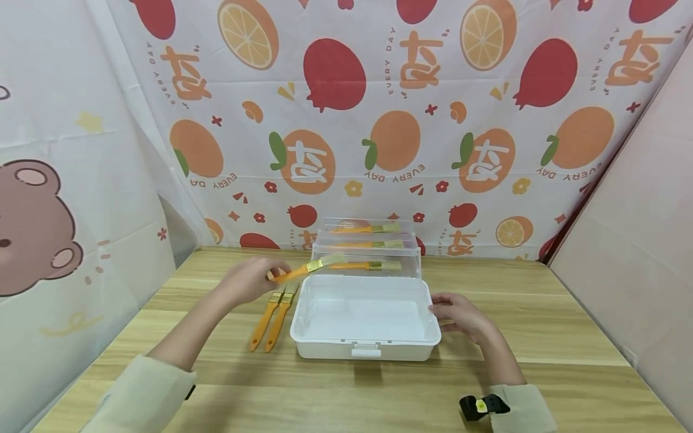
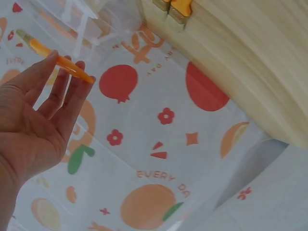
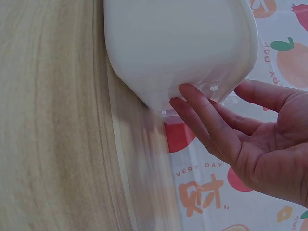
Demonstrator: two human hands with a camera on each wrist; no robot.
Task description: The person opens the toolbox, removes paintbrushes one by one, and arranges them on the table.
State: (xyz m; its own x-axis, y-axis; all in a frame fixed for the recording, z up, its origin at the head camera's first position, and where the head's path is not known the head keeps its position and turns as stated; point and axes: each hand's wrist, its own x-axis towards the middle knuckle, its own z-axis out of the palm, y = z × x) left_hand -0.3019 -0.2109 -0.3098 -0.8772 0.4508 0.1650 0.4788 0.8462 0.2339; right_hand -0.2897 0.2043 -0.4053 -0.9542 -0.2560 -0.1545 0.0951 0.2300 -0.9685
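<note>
A: ok how far along is this? I count six brushes.

B: Same. Taking the white box [image 1: 325,350] as the clock centre, the clear tiers [image 1: 410,263] stand at 12, and three are up there: upper brush [image 1: 360,230], middle brush [image 1: 360,245], lower brush [image 1: 354,266]. I'd call that the done half.

A: And the rest?

B: Outer brush [image 1: 262,326] and inner brush [image 1: 278,323] lie side by side on the table [image 1: 541,337] around 9, bristles pointing toward 12. Those look like what's left, plus the one in the air.

A: Who's got that one?

B: Left hand [image 1: 252,281], near 10. It pinches the held brush [image 1: 311,267] by the handle, thumb against fingers, bristles aimed at 2. They overlap the lower tier from the head view, can't tell if they touch.

A: Right hand?

B: Right hand [image 1: 461,316] is at 3, no brush in it. Fingers fairly straight, resting on the box's end wall, thumb up near the rim. Not wrapped round anything imo.
</note>
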